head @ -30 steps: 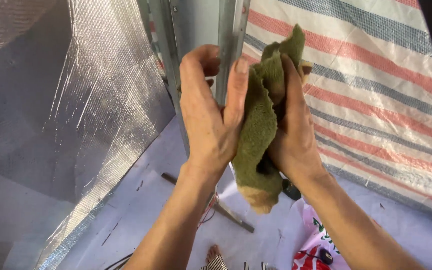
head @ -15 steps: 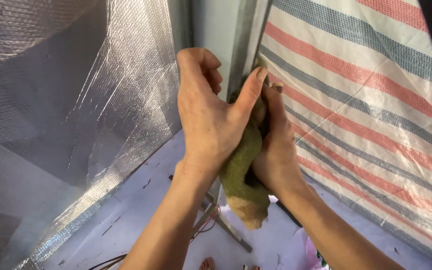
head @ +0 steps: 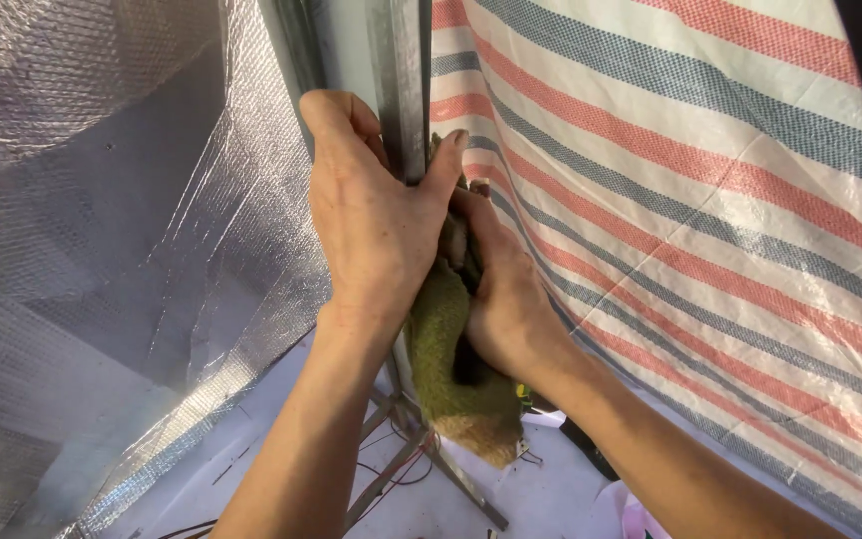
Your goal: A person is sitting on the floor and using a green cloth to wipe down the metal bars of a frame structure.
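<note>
Head view is showing two bare hands pressing a green cloth [head: 451,349] against an upright metal post [head: 398,90]. The left hand [head: 371,215] is lying with its back to the camera, its fingers curling around the far side of the post and its thumb stretching over the top of the cloth, so it is gripping cloth and post together. The right hand [head: 506,289] is sitting just beside it, touching it, with its fingers closing on the cloth from the other side. The cloth is bunching between the two palms and hanging below them, its lower end paler and tan. To the left a sheet of silvery bubble foil [head: 102,250] is hanging, creased and shiny. To the right a woven tarp [head: 710,200] with red, blue and white stripes is slanting down behind the right forearm. Below the hands, thin metal struts [head: 421,464] are branching from the foot of the post onto a pale floor [head: 281,449], with a few thin wires lying near them.
</note>
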